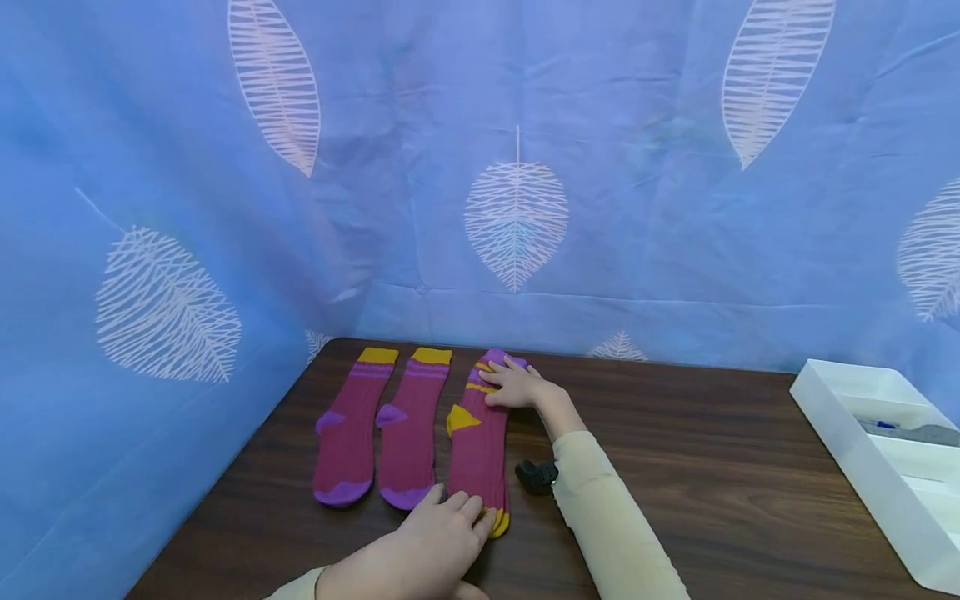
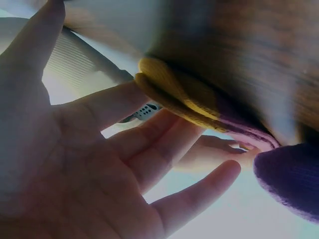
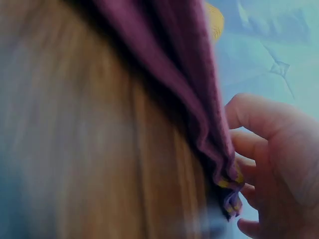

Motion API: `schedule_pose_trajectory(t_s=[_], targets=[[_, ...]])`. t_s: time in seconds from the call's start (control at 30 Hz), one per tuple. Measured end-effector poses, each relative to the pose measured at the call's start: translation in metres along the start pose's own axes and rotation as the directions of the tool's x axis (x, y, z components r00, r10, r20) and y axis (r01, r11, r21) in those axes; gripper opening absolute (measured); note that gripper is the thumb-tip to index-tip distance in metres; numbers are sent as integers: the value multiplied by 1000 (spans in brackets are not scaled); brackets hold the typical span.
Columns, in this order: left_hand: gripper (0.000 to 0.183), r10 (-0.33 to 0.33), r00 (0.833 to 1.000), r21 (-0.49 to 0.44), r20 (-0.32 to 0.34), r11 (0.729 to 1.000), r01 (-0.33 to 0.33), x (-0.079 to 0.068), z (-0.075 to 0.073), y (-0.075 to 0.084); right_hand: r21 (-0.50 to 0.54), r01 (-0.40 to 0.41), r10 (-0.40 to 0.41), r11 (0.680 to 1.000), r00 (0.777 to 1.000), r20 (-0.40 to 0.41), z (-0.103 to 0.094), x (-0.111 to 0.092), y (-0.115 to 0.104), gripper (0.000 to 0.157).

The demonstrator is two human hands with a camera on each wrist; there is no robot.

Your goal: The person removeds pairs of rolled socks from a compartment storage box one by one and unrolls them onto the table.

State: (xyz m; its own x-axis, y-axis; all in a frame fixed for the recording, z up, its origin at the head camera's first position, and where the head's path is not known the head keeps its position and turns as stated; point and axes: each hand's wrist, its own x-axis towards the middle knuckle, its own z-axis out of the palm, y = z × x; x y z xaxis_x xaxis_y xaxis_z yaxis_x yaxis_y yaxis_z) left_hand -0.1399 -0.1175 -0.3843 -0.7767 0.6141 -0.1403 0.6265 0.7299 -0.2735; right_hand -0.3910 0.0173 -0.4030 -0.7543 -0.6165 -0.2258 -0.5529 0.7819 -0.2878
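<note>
A maroon sock with yellow heel and toe [image 1: 477, 458] lies furthest right of the socks on the table, apparently in two layers. My right hand [image 1: 517, 384] rests with spread fingers on its purple, yellow-striped cuff. At the toe end, my left hand [image 1: 438, 537] touches the fabric with extended fingers; the left wrist view shows them against the doubled yellow toe [image 2: 174, 92]. From the right wrist, the layered maroon edge [image 3: 199, 114] appears beside my fingers. Two maroon socks with purple heels and toes, a middle one [image 1: 412, 425] and a left one [image 1: 348, 433], lie alongside.
A white compartment tray [image 1: 840, 417] stands at the table's right side, with grey and blue items inside. My right wrist carries a black device [image 1: 536, 477]. Blue leaf-patterned cloth [image 1: 420, 208] hangs behind and left of the dark wooden table [image 1: 675, 433].
</note>
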Motion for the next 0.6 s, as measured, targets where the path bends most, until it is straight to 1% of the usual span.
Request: schedule_pose_trajectory(t_s=[0.1,0.2,0.27,0.33,0.47,0.53,0.6], targets=[[90,-7,999,35,-45,999,9,-1,2,1,21,6,-6,1000,1000,2,1,2,-3,66],[91,-10,998,53,-58,998,13,-1,3,2,34,13,-12,999,1000,-7,0,2,-4,66],[92,-18,999,44,-47,999,20,-1,2,3,39,21,-21,999,1000,-19,0,1,-4,65],[90,-27,1000,22,-16,999,27,-1,1,4,48,35,-33,998,999,-36,-1,-1,-3,65],[85,-37,995,-59,93,997,42,-1,-4,1,87,43,-37,995,997,-73,-1,-4,2,66],[84,-27,989,-128,142,991,45,-2,-7,-3,99,31,-21,995,995,-94,0,-6,7,67],[82,-4,984,-214,178,976,43,-4,-10,-8,105,11,1,994,993,-114,0,-8,13,68]])
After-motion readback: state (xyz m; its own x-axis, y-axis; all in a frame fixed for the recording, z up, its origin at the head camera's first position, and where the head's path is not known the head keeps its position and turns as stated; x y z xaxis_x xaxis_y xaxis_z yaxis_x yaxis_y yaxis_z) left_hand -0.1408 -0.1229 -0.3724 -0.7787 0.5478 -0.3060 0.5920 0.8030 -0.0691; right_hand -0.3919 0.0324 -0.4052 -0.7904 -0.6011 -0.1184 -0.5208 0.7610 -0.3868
